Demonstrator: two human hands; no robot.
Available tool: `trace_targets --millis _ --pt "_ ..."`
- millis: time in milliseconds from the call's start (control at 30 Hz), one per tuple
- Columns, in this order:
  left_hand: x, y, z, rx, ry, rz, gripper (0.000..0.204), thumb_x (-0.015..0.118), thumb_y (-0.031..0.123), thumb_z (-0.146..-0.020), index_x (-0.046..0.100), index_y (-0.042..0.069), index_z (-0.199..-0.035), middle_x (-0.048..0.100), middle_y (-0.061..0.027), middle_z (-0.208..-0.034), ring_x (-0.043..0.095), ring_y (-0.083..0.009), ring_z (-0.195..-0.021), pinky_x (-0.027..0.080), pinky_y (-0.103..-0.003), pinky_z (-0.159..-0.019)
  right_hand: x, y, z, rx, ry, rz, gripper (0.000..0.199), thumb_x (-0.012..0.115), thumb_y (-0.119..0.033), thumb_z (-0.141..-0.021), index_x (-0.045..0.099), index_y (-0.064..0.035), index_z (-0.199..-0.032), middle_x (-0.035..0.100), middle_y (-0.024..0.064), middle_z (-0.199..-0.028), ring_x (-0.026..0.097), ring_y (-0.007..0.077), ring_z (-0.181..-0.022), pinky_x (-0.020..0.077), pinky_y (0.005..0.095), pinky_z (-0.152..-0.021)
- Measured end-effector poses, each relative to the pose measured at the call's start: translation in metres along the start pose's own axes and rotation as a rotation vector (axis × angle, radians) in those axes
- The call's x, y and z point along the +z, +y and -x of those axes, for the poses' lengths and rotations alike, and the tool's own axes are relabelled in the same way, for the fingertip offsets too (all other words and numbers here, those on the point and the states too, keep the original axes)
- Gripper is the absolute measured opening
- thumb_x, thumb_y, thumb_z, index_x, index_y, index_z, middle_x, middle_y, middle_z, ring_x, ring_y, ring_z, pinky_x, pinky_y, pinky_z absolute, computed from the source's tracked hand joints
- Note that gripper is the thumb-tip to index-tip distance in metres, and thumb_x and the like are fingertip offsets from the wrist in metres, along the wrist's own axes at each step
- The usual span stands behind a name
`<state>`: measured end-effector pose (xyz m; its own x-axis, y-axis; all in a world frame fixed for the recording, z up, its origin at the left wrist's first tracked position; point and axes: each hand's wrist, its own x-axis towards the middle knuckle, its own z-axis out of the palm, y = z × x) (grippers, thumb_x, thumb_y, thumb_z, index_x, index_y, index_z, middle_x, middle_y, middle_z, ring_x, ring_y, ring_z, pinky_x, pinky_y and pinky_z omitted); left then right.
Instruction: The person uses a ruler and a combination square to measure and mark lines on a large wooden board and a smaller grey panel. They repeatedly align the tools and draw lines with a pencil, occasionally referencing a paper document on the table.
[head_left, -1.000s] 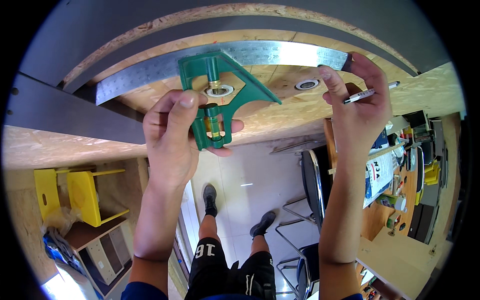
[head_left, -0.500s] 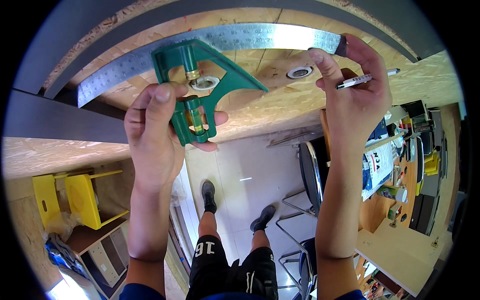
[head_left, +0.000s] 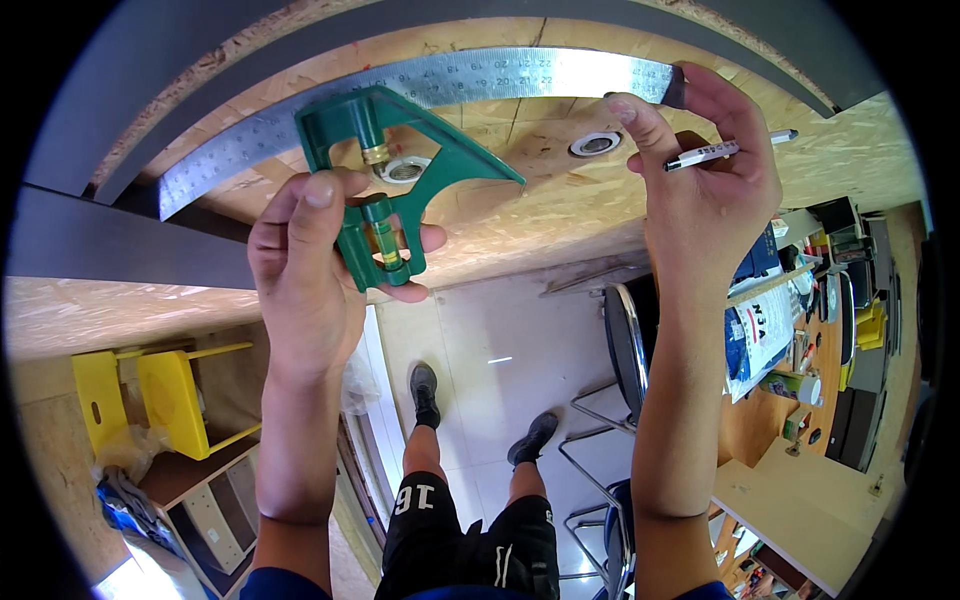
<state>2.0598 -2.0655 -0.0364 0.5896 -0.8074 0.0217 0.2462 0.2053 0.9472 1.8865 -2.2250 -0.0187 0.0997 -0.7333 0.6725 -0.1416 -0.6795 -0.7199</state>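
A combination square has a green head (head_left: 440, 182) with a small level vial and a brass-coloured knob on it. My left hand (head_left: 305, 235) grips this head, thumb in front and fingers behind. Through the head runs a long steel rule (head_left: 480, 76), laid along a wood-strand panel (head_left: 540, 195) beside a grey board edge. My right hand (head_left: 712, 195) pinches the rule's right end between thumb and forefinger. A white pen (head_left: 705, 154) with a dark tip is tucked among the right hand's fingers.
Two round fittings, one of them a ring (head_left: 595, 145), sit in the panel. Grey boards (head_left: 120, 235) border it. A yellow stool (head_left: 170, 400) and shelf unit lie lower left. Right are a black chair (head_left: 625, 345) and a cluttered wooden table (head_left: 740, 425).
The square and both hands have shifted very slightly left in the picture, while the floor and furniture have shifted slightly right. Both grips are the same.
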Motion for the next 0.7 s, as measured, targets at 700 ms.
trace_targets --millis 700 --pt "-0.009 0.005 -0.003 0.006 -0.129 0.063 0.033 0.052 0.029 -0.101 0.058 -0.002 -0.110 0.068 -0.0170 -0.098 0.073 -0.0338 -0.078 0.062 -0.039 -0.050 0.003 -0.019 0.004 0.149 0.025 0.121 0.047 0.086 -0.015 -0.073 0.064 -0.0029 -0.112 0.067 0.0057 -0.099 0.063 0.0080 -0.073 0.0526 0.0189 -0.056"
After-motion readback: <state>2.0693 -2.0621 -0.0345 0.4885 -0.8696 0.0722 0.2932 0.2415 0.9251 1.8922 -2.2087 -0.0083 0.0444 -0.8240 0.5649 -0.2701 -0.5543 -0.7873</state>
